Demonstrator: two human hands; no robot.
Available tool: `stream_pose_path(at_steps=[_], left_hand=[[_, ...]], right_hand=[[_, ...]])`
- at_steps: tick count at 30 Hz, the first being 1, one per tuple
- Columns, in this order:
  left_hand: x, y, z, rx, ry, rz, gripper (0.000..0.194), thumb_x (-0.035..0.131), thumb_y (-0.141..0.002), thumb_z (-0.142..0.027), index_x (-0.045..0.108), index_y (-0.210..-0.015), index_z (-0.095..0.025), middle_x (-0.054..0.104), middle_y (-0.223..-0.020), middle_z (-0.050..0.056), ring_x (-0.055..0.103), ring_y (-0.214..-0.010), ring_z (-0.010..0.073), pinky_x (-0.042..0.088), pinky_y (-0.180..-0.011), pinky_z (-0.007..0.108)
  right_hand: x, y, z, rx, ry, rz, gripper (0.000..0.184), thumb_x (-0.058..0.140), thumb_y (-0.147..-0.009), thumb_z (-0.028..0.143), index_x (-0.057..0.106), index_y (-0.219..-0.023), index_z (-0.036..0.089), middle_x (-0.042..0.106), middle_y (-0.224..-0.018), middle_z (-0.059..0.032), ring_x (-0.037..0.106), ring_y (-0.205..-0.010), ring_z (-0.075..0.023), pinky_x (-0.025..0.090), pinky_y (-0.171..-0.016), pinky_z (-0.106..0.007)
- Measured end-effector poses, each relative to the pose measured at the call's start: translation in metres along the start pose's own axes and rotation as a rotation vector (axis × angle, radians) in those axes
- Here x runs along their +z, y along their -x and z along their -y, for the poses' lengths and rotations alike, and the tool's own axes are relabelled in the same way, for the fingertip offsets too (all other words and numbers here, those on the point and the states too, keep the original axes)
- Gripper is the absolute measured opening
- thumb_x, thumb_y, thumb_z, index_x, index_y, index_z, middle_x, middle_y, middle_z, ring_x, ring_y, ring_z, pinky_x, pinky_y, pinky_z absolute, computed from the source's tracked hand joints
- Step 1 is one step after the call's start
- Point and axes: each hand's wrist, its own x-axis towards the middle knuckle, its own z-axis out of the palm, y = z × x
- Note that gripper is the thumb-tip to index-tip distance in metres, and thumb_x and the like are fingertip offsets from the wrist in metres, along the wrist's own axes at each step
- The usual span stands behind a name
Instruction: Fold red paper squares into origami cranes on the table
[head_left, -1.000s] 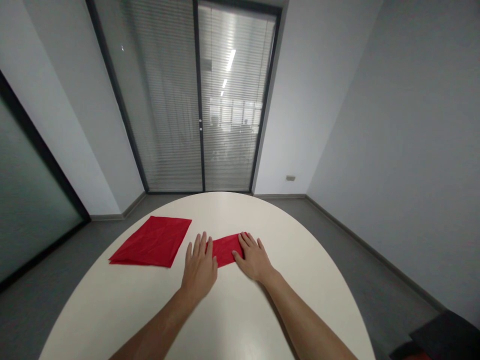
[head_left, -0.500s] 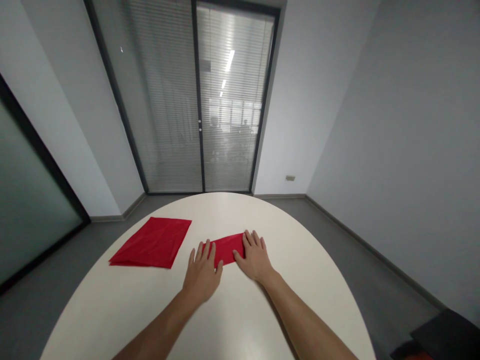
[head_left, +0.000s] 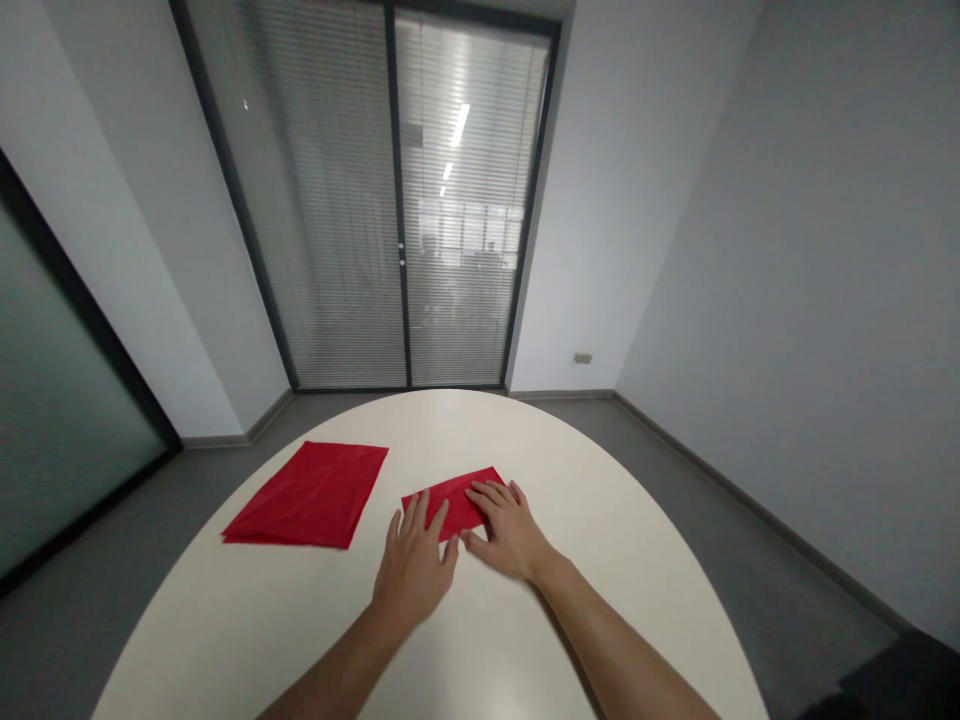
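A small folded red cloth (head_left: pixel 455 496) lies flat on the round white table (head_left: pixel 585 480). My left hand (head_left: pixel 417 560) rests over its left near part, fingers spread and pointing away from me. Across its right part lies my right hand (head_left: pixel 510 525), open, with the fingers reaching left over the red surface and the thumb near the front edge. Both hands cover portions of the cloth, so its near corners are partly hidden. To the left sits a larger red piece (head_left: pixel 311 495), folded in layers and apart from both hands.
Beyond the table stands a glass partition (head_left: pixel 337 220) with blinds and a dark frame. Plain walls (head_left: pixel 810 300) rise at the right. A black object (head_left: pixel 907 680) shows at the lower right corner, partly cut off.
My right hand's fingers have swung left across the small cloth, uncovering its far right corner. My left hand has shifted slightly right and nearer, showing the cloth's left corner.
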Motion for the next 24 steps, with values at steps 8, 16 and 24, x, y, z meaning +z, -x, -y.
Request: stream_pose_path(at_steps=[8, 16, 24], left_hand=[[0.000, -0.002, 0.004, -0.035, 0.064, -0.013, 0.046, 0.051, -0.094, -0.036, 0.059, -0.136, -0.017, 0.052, -0.146, 0.018, 0.045, -0.137, 0.0339, 0.033, -0.113, 0.053], [-0.019, -0.010, 0.015, 0.048, 0.123, -0.001, 0.039, 0.055, -0.094, -0.040, 0.066, -0.127, -0.023, 0.062, -0.136, 0.012, 0.054, -0.125, 0.0302, 0.043, -0.105, 0.047], [-0.017, -0.016, 0.027, 0.085, 0.156, -0.062, 0.037, 0.048, -0.098, -0.039, 0.068, -0.124, -0.023, 0.067, -0.129, 0.009, 0.058, -0.124, 0.0275, 0.044, -0.108, 0.046]], right_hand=[[-0.003, 0.001, 0.002, -0.001, 0.001, -0.002, 0.061, 0.062, -0.084, 0.047, 0.056, -0.140, 0.023, 0.051, -0.148, -0.0104, 0.040, -0.138, -0.0300, 0.010, -0.119, -0.055], [-0.001, 0.001, 0.003, 0.005, 0.036, -0.030, 0.052, 0.057, -0.090, 0.048, 0.059, -0.136, 0.024, 0.055, -0.144, -0.0098, 0.044, -0.134, -0.0275, 0.013, -0.119, -0.052], [-0.003, 0.003, 0.006, -0.017, 0.034, -0.026, 0.054, 0.059, -0.089, 0.053, 0.060, -0.136, 0.027, 0.054, -0.145, -0.0087, 0.044, -0.134, -0.0285, 0.015, -0.118, -0.052]])
